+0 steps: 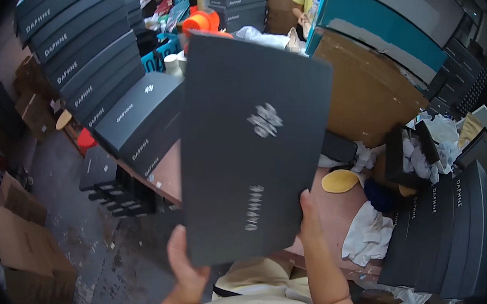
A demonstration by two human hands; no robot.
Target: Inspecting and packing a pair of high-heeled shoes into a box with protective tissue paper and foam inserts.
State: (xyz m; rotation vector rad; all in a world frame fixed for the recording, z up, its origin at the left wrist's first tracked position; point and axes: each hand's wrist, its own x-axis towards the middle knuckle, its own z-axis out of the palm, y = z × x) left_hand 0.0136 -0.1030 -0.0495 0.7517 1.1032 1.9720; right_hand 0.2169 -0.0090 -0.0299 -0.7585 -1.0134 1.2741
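Observation:
A dark grey shoebox [226, 144] with silver print on its lid fills the middle of the view, lifted above the pink table. My left hand [184, 262] grips its lower left corner, the thumb along the edge. At the lower right edge, my right hand [308, 218] holds the same box, most of its fingers hidden behind it. The box is shut and leans slightly, its lid facing me. Beyond its left side rises a stack of similar shoeboxes [81, 49], with one lower shoebox [141, 104] on the table's left.
The pink table [331, 222] bears a white cloth [368, 233], a yellow oval pad [340, 181] and a leaning row of dark shoeboxes [444, 235]. Behind them stands a big brown carton [364, 94]. Opened cartons [33, 254] lie on the floor at left. A person in yellow [307, 0] is at the back.

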